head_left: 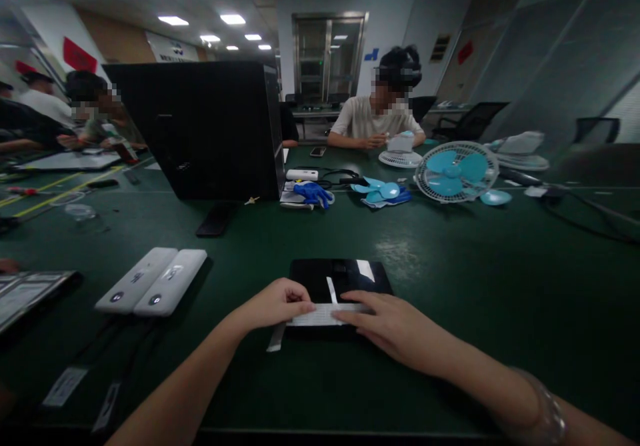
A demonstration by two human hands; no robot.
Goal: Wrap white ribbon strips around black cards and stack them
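A white strip (323,314), thin as paper or tape, is lying across the near edge of a flat black device (340,279) on the counter (450,266), right under both sets of fingers. The strip is looking light and limp, easy to crease or tear, so it is probably best taken by its ends with fingertips; the device is looking stiff, glossy and likely slippery, better gripped at its side edges.

The left hand (275,303) is curling its fingers (300,299) nearly closed, seemingly pinching or pressing the strip's left end. The right hand (395,326) is lying flat, fingers (350,313) stretched and slightly spread, tips pressing the strip's right end, gripping nothing. A narrow pale piece (276,339) is trailing just below the left fingers. Two white remotes (153,281) are lying well left of them.
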